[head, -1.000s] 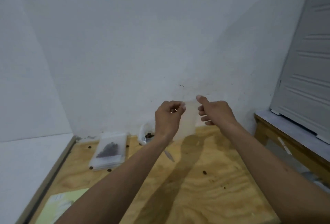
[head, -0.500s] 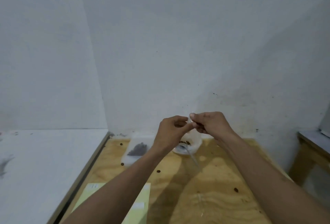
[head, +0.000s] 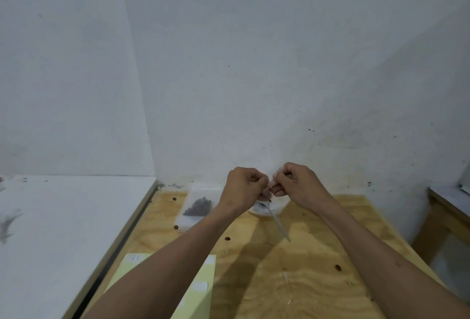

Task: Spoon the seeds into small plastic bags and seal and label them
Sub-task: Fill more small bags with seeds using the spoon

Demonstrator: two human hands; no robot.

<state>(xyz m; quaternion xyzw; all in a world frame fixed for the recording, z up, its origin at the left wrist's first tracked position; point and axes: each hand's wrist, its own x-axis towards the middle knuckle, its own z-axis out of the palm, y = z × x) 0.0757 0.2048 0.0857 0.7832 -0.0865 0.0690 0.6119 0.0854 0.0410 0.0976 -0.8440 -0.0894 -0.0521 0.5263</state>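
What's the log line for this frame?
left hand: pinching bag | right hand: pinching bag | spoon: in bowl | filled bag: on table

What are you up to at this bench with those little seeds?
A person is packing seeds. Both hands, left hand and right hand, pinch a small clear bag between them above the bowl. A spoon rests in the bowl, a filled bag lies left, loose seeds dot the wooden table.
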